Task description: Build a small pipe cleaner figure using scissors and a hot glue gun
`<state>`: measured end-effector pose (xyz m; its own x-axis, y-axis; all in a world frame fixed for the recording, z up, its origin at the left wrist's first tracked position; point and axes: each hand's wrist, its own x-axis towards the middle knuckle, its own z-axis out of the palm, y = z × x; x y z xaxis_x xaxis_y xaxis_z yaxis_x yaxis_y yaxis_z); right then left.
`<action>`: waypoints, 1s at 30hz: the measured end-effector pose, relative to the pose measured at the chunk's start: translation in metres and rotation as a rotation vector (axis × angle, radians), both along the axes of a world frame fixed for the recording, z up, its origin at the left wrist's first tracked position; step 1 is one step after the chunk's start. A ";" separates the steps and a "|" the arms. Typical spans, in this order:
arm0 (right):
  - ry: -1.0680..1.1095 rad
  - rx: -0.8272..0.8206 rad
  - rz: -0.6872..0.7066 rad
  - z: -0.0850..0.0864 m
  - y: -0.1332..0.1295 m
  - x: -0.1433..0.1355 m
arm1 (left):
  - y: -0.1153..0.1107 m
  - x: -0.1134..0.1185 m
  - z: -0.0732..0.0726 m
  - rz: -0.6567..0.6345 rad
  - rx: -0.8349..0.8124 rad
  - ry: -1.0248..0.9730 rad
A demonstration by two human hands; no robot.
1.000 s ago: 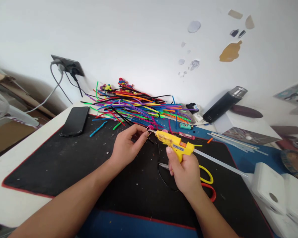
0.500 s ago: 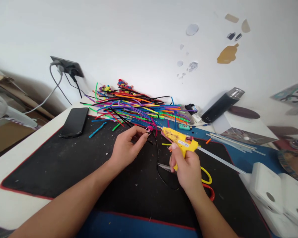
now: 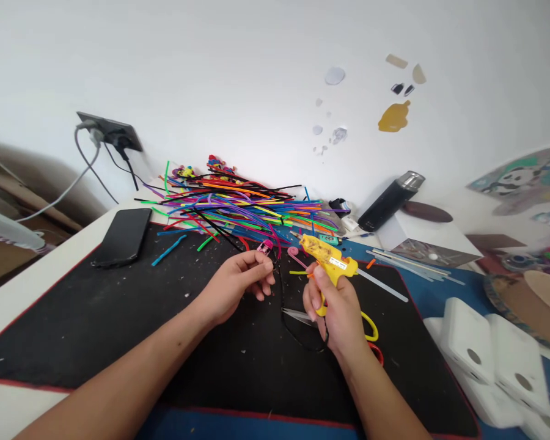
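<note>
My left hand (image 3: 242,281) is closed, thumb against the fingers, at a small pink and black pipe-cleaner piece (image 3: 265,246) that shows just above the fingertips. In my right hand (image 3: 341,308) is a yellow hot glue gun (image 3: 323,252), its nozzle pointing left, a short distance from the pink piece. A clear glue stick (image 3: 385,286) juts from the gun's rear. Below the nozzle is a pink coiled pipe cleaner (image 3: 293,252). Scissors (image 3: 371,327) with yellow and red handles lie partly hidden under my right hand, beside a thin black cord (image 3: 286,330).
Many coloured pipe cleaners (image 3: 242,205) are heaped along the wall. A phone (image 3: 123,237) lies at the left of the black mat (image 3: 119,318). To the right are loose glue sticks (image 3: 412,266), a black bottle (image 3: 389,201) leaning on a box, and white devices (image 3: 470,339).
The view has shifted, so the wall and table items sit further left. My left fingers have curled in more below the pink piece. The pink coil under the nozzle now shows plainly.
</note>
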<state>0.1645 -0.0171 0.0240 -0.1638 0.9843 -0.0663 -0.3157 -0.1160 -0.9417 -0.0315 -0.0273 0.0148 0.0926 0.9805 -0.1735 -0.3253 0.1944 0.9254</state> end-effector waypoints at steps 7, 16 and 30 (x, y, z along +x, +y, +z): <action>-0.055 -0.034 0.010 -0.011 -0.001 -0.005 | -0.003 0.002 0.001 -0.086 0.043 0.068; -0.154 -0.015 0.098 -0.020 -0.002 -0.005 | -0.004 0.005 -0.003 -0.126 0.161 0.276; -0.196 -0.059 0.111 -0.019 -0.005 -0.006 | -0.005 0.007 -0.001 -0.132 0.159 0.302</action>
<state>0.1586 -0.0220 0.0052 -0.2489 0.9545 -0.1642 -0.1101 -0.1964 -0.9743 -0.0249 -0.0318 0.0142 0.1882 0.9804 -0.0589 -0.0147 0.0627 0.9979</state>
